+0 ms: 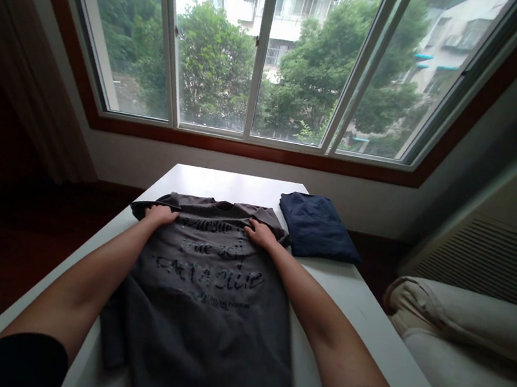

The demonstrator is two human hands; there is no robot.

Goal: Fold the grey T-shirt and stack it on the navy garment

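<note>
A dark grey long-sleeved shirt with black lettering across it lies spread on the white table, its collar end toward the window. Near the left shoulder, my left hand is closed on the fabric, beside a folded-over dark edge. My right hand grips the cloth near the right shoulder, beside the top line of lettering. Both sets of fingertips are partly hidden in the fabric. One sleeve hangs down along the shirt's left side; the lower hem runs out of view at the bottom.
A folded navy blue garment lies at the table's far right edge. Beyond the table is a wide window with a brown frame. To the right is a pale cushioned seat; a curtain hangs at the left.
</note>
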